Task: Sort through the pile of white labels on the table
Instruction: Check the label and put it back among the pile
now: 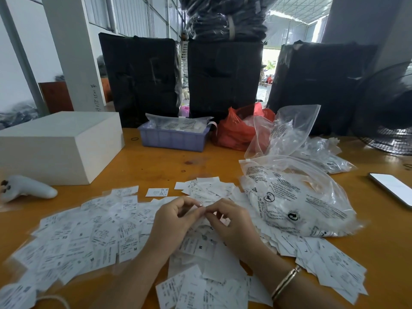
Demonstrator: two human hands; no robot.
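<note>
A wide pile of white labels (pixel 93 237) printed with black text and size letters covers the near half of the wooden table (pixel 156 166). My left hand (pixel 174 221) and my right hand (pixel 231 221) meet fingertip to fingertip above the middle of the pile, fingers curled. Between the tips they seem to pinch a small white label (pixel 204 207), mostly hidden by the fingers. A single label (pixel 157 192) lies apart just beyond the pile.
A clear printed plastic bag (pixel 296 197) stuffed with labels lies right of my hands. Behind stand a white box (pixel 60 143), a purple bin (pixel 174 139), a red bag (pixel 238 130) and black bales. A phone (pixel 392 188) is far right, a white controller (pixel 26 188) far left.
</note>
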